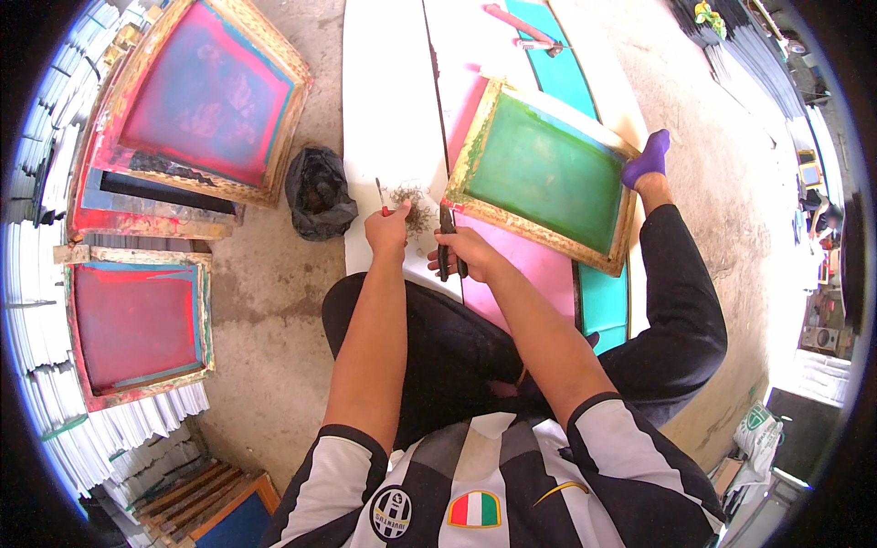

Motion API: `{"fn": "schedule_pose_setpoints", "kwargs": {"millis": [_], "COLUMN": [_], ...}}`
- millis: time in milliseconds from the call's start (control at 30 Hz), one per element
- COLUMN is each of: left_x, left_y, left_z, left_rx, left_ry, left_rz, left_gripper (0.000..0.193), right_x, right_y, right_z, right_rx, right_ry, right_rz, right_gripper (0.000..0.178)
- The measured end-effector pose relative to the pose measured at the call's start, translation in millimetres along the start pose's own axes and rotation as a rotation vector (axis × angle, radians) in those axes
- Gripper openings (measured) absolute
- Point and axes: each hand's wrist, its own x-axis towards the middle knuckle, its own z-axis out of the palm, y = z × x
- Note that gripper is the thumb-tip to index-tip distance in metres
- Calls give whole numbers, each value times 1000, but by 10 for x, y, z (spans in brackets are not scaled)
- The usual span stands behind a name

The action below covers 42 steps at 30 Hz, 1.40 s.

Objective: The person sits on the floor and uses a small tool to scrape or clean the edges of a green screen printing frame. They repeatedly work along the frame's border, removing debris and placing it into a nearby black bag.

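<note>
My left hand [387, 232] is closed around a slim tool with a red handle [385, 211] and a thin metal end, which points away from me. My right hand [468, 250] grips black-handled pliers [446, 222], their head beside the near left corner of a wooden screen-printing frame [539, 239]. Green mesh [548, 173] fills that frame, which lies tilted across white, pink and teal boards. Between my hands sits a loose heap of small, thin brownish bits [418, 209], too small to name surely. My purple-socked foot [650, 157] rests against the frame's right side.
A black plastic bag [320, 194] stands left of the white board [388, 91]. More screen frames with red and blue mesh [206, 100] lean at the left, with another red one [137, 320] nearer me. A hammer [525, 27] lies at the far end of the boards.
</note>
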Motion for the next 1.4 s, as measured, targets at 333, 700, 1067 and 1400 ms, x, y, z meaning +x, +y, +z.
{"fn": "schedule_pose_setpoints", "kwargs": {"millis": [333, 700, 1067, 1400], "left_x": [32, -17, -24, -65], "left_y": [-30, 5, 33, 64], "left_z": [61, 111, 152, 243], "left_rx": [-31, 4, 49, 88], "left_ry": [-84, -130, -145, -158], "left_rz": [1, 20, 41, 80], "left_gripper": [33, 31, 38, 29], "right_x": [-70, -56, -44, 106], "right_y": [-184, -343, -606, -84], "right_z": [-159, -491, -496, -206], "right_rx": [95, -46, -359, -316], "right_ry": [13, 33, 141, 409], "right_rz": [-8, 130, 266, -72], "right_gripper": [34, 40, 25, 27]}}
